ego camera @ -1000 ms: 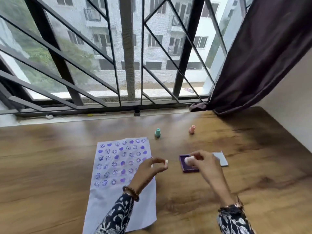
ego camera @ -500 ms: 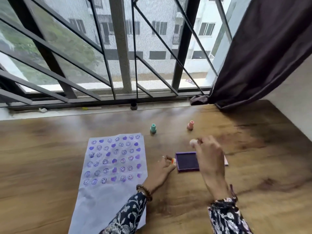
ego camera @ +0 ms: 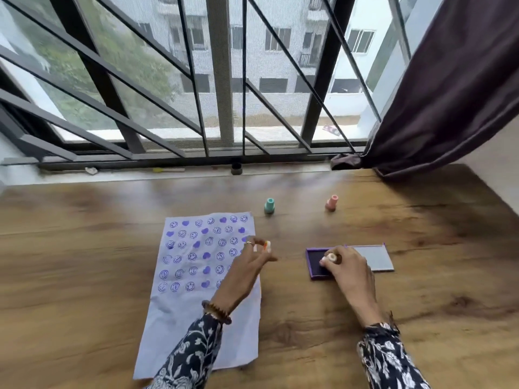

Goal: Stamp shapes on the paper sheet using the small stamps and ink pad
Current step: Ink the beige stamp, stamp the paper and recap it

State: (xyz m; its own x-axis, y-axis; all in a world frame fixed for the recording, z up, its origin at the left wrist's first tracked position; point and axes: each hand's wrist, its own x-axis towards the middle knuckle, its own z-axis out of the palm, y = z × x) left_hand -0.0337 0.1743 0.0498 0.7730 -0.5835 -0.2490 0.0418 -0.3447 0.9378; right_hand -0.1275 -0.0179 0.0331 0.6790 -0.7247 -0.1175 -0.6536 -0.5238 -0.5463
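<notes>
I see my right hand [ego camera: 349, 272] closed around a small pale stamp [ego camera: 329, 259], its lower end down on the dark pad of the ink pad [ego camera: 314, 262]. The pad's purple tray lies directly under that hand's fingers, and its grey lid [ego camera: 372, 258] lies open flat just beyond the knuckles, on the side away from my left hand. My left hand [ego camera: 247, 269] hovers over the near edge of the paper sheet [ego camera: 193, 276], fingers loosely curled; thumb and forefinger pinch a small orange-and-white piece [ego camera: 266, 245] (too blurred for me to say what it is). The sheet spreads outward from that hand, on the side away from the ink pad, and carries rows of purple smiley and heart prints. Beyond both hands, toward the window, two more stamps stand upright on the wooden table [ego camera: 421, 276]: a teal stamp [ego camera: 269, 205] ahead of the left hand, a pink stamp [ego camera: 332, 203] ahead of the right, well apart from each other
</notes>
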